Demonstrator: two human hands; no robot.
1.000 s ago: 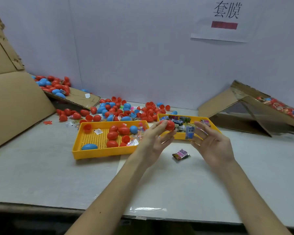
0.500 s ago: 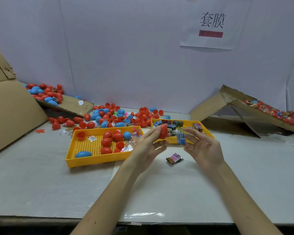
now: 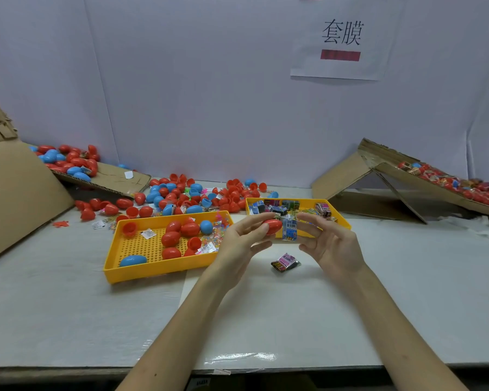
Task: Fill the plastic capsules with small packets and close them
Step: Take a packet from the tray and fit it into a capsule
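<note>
1. L hand (image 3: 242,244): thumb + fingers pinch the red capsule (image 3: 273,226), held above the desk (image 3: 68,320), near its middle, in front of the R tray. Can't tell if the capsule is whole or a half.
2. R hand (image 3: 332,245): fingertips grasp the blue packet (image 3: 290,232). It hangs upright, right against the capsule's right side.
3. Pink packet (image 3: 285,262) lies on the desk, below and between the 2 hands, apart from both.
4. L tray (image 3: 153,273), yellow w/ perforated floor, sits left of the hands. It holds several red capsules, 2 blue ones, a few loose halves and clear packets at its right end.
5. R tray (image 3: 343,220), yellow, sits behind the hands and holds mixed printed packets.
6. Pile (image 3: 192,193) of red + blue capsules lies along the desk's back edge, behind both trays.
7. Back-left corner: cardboard flap (image 3: 110,179) carrying more capsules.
8. Back-right corner: cardboard ramp (image 3: 401,176) w/ wrapped items on its slope.
9. Paper sign (image 3: 340,38) hangs on the wall.
</note>
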